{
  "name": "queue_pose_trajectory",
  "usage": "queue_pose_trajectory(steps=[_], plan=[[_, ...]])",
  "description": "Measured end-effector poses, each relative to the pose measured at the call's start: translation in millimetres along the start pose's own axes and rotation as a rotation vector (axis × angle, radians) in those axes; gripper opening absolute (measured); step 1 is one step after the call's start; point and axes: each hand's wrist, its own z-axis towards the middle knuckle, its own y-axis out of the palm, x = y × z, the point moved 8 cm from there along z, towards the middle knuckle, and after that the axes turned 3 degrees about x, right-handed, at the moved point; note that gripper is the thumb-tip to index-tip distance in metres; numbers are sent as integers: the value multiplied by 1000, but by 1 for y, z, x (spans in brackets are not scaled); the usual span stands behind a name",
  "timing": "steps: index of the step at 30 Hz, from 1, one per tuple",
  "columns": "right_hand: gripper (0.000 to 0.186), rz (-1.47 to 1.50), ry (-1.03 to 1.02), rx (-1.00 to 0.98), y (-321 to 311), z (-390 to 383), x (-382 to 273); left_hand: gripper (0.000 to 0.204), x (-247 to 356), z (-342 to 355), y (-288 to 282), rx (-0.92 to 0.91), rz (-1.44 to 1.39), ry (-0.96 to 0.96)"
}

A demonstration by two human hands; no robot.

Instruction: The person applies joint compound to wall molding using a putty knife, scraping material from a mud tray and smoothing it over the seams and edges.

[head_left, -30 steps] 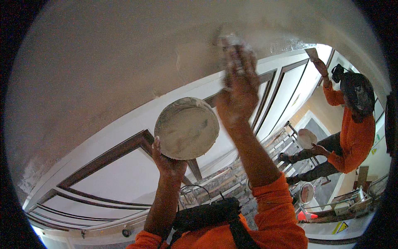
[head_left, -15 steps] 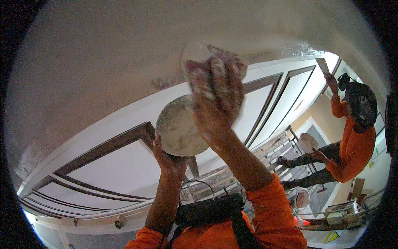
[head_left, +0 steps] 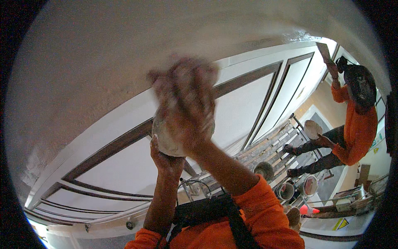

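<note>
Atop the left grip (head_left: 168,161) clasping it sits a bowl (head_left: 164,140), right grip (head_left: 187,99) too blurred to tell.

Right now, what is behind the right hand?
Behind the right hand, part of the round bowl, held by the left hand, and white wall with dark trim show. Most of the bowl's inside is covered; its contents can't be told.

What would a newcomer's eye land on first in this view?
Probably the right hand, a blur near the middle, in front of a round bowl that the left hand holds from below. Next comes the co-worker in an orange top at the right, with a flat tool held high and a second bowl held lower.
</note>
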Motion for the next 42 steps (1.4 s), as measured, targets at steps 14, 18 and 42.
queue_pose_trajectory(steps=[14,18,42], plan=[[53,20,-162,-2,-6,-18,32,54,-18,12,4,11,61,-79],[52,48,178,-170,-36,-3,71,63,-29,22,7,47,66,-76],[44,151,343,-160,-47,18,148,62,-79,49,19,57,14,11]])
